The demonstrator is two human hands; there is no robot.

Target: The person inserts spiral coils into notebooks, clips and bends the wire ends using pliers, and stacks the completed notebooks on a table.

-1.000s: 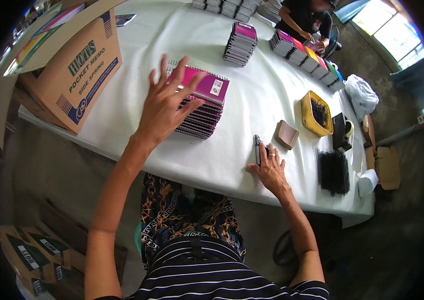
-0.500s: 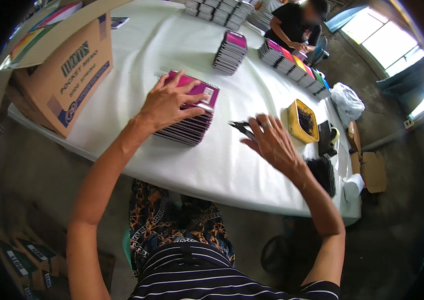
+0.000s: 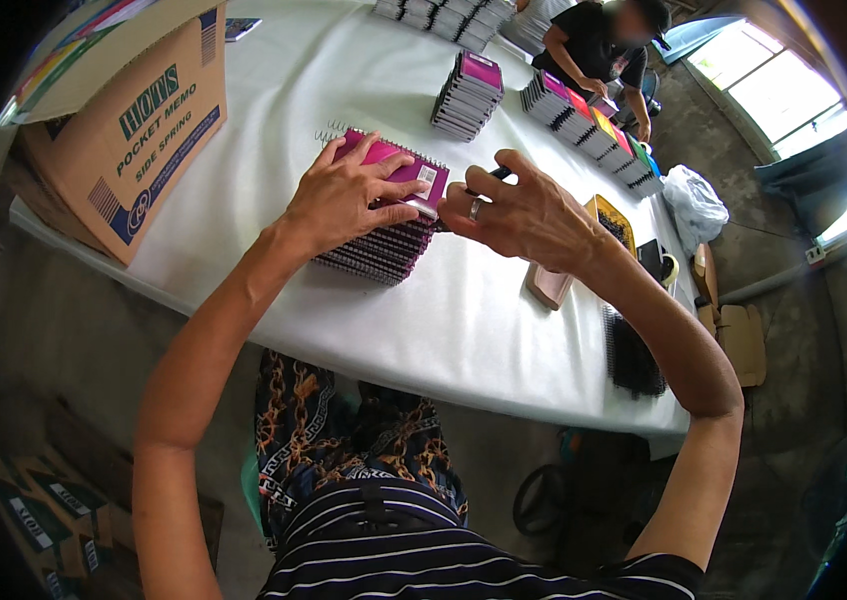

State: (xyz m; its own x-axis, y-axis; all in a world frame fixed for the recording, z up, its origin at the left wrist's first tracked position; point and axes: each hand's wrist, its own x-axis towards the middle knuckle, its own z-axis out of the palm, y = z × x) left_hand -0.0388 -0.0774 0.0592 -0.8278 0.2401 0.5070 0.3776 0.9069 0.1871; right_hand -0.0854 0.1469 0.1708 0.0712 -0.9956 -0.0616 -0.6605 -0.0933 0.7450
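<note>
A stack of purple spiral notebooks (image 3: pixel 384 256) lies on the white-covered table. My left hand (image 3: pixel 352 200) rests on the top notebook (image 3: pixel 428 172), fingers spread over its cover. The wire spiral of that notebook shows along its far edge, with loose coils sticking out at the far left corner. At the stack's right side, my right hand (image 3: pixel 524 212) is closed around a pair of black-handled pliers (image 3: pixel 506 173). Their tip is close to the notebook's right edge, mostly hidden by my fingers, so I cannot tell whether it touches.
A cardboard box (image 3: pixel 149 150) stands at left. Beyond are another purple notebook stack (image 3: pixel 466 95) and a row of coloured notebooks (image 3: pixel 594 130). A yellow tub (image 3: pixel 616 215), brown block (image 3: pixel 549 286) and black coils (image 3: pixel 634 352) lie at right. A person (image 3: pixel 599 55) sits across the table.
My right hand has moved left and up with the pliers, from the open table to the notebook stack's right edge, uncovering the brown block. My left hand stays on the stack.
</note>
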